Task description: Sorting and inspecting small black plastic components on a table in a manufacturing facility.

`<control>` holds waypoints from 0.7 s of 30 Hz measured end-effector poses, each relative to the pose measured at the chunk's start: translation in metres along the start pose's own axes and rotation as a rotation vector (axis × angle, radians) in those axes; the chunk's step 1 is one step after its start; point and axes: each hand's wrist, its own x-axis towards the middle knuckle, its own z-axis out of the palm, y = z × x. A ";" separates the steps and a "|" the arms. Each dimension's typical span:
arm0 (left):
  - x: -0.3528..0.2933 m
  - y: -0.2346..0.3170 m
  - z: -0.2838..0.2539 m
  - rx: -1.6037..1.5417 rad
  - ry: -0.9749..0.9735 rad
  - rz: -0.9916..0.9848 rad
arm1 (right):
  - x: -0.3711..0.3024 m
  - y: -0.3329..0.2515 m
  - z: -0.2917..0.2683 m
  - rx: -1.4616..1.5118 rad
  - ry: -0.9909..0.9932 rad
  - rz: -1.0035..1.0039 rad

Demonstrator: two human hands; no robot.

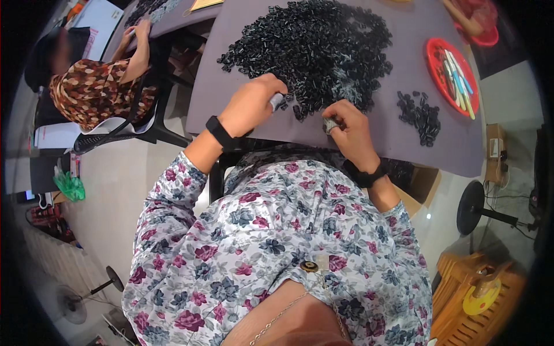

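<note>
Black pieces heaped on worktop, just beyond left hand and right hand, both by its near edge. Fingers curled in, grey at tips; can't tell if either's clamped on a piece.

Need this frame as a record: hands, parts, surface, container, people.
left hand: curled, small grey item at it, kind unclear
right hand: curled, similar grey item at it
main pile: small black pieces, beyond both hands
second pile: smaller, right of main pile
surface: purple-grey table
container: red basket, right side, with slim sticks
people: seated person left; another person upper right, partly visible
</note>
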 end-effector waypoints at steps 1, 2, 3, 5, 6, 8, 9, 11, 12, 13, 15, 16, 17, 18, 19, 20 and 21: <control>-0.003 -0.002 -0.002 -0.032 0.038 -0.009 | 0.000 0.000 0.000 0.004 0.003 0.006; -0.005 -0.003 -0.005 -0.065 0.077 -0.017 | 0.000 0.000 0.001 0.008 0.006 0.011; -0.006 -0.004 -0.007 -0.097 0.115 -0.026 | -0.001 0.000 0.002 0.013 0.009 0.017; -0.014 -0.001 -0.009 -0.065 0.101 -0.081 | -0.001 0.001 0.001 0.009 0.005 0.009; -0.018 0.001 -0.008 -0.055 0.085 -0.095 | -0.001 0.001 0.001 0.006 0.003 0.004; -0.023 0.007 -0.005 -0.039 0.060 -0.086 | 0.000 0.002 0.001 0.004 -0.001 0.003; -0.024 0.012 -0.001 -0.034 0.049 -0.063 | 0.000 0.002 0.001 0.003 -0.002 0.003; -0.024 0.012 0.002 -0.009 0.035 -0.060 | 0.000 0.002 0.001 0.010 0.001 0.022; -0.025 0.009 0.002 0.011 0.032 -0.081 | 0.000 0.002 0.001 0.014 0.003 0.031; -0.026 0.007 0.003 0.030 0.030 -0.102 | -0.001 0.002 0.001 0.007 0.002 0.027; -0.025 0.009 0.003 0.032 0.081 -0.089 | -0.001 0.001 0.001 -0.005 0.000 0.019; -0.025 0.010 0.002 0.034 0.106 -0.085 | -0.001 0.001 0.001 0.001 -0.001 0.023; -0.024 0.014 0.001 0.057 0.098 -0.056 | -0.001 0.002 0.001 0.007 -0.002 0.026; -0.021 0.019 0.001 0.080 0.091 -0.028 | -0.001 0.002 0.001 0.013 -0.004 0.029; -0.019 0.023 0.003 0.103 0.088 0.000 | -0.001 0.001 0.001 0.009 -0.006 0.045; -0.019 0.021 0.006 0.127 0.062 -0.014 | -0.001 -0.001 0.000 0.004 -0.009 0.061; -0.018 0.016 0.012 0.151 0.037 -0.027 | -0.001 -0.002 0.000 0.000 -0.011 0.077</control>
